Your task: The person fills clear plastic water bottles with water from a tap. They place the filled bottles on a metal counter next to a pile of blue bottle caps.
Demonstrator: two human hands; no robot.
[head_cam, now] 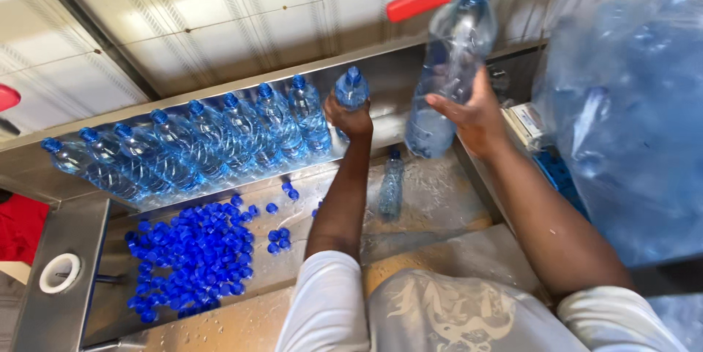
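Note:
My left hand (350, 119) grips a capped clear plastic water bottle (351, 90) and holds it at the right end of a row of several capped bottles (190, 147) lined up on a steel shelf. My right hand (474, 117) holds a larger clear bottle (450, 66) with a blue cap, tilted and raised near a red-handled tap (419, 0). One more small bottle (392, 185) stands alone in the wet steel trough (439, 198) below my hands.
A heap of loose blue caps (194, 257) lies in the trough at the left. A big clear plastic bag of empty bottles (630, 125) fills the right side. A white ring (60, 273) sits on the steel ledge at the left. Tiled wall behind.

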